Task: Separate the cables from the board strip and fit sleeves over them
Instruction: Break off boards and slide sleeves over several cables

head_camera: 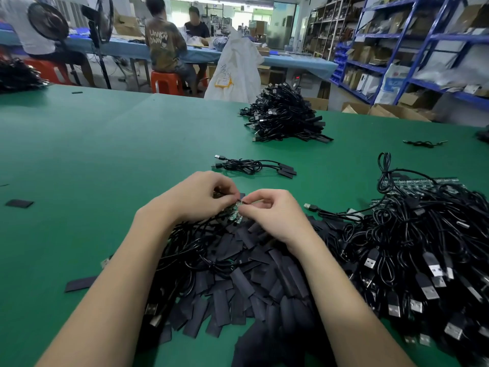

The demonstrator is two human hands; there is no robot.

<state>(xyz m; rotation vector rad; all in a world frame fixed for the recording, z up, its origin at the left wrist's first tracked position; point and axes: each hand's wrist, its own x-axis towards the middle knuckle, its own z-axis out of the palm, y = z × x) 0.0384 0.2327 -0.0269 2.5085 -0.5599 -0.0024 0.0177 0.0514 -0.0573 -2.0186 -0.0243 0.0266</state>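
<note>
A small green board strip (pixel 234 211) sits between both hands above a heap of flat black sleeves (pixel 246 274). Black cables (pixel 412 242) with USB plugs lie piled at the right, over more green strips (pixel 428 184)

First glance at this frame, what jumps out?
Both hands, left hand and right hand, pinch a small board strip at centre, above a heap of black sleeves. A tangled cable mass fills the right, and a neater cable pile sits farther back on the green table.
</note>
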